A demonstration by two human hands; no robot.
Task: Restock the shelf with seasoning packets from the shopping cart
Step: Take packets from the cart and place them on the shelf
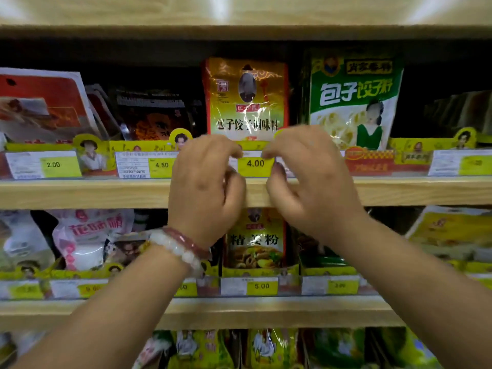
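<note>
Spanning frame centre: wooden shelf point(399, 191), mid-height. Left hand point(205, 187) and right hand point(308, 179), close together at the shelf's front edge, fingers curled, pinching the yellow price-tag strip point(255, 164) marked 4.00. Seasoning packet point(246, 98), red-gold, upright on the shelf directly above both hands. Beaded bracelets point(181, 246), left wrist.

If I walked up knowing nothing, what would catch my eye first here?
Two bare hands, the left hand and the right hand, meet at the centre, fingers curled at the 4.00 price tag on the shelf edge. Right behind stands a yellow seasoning packet, and beside it to the right a green packet.
</note>
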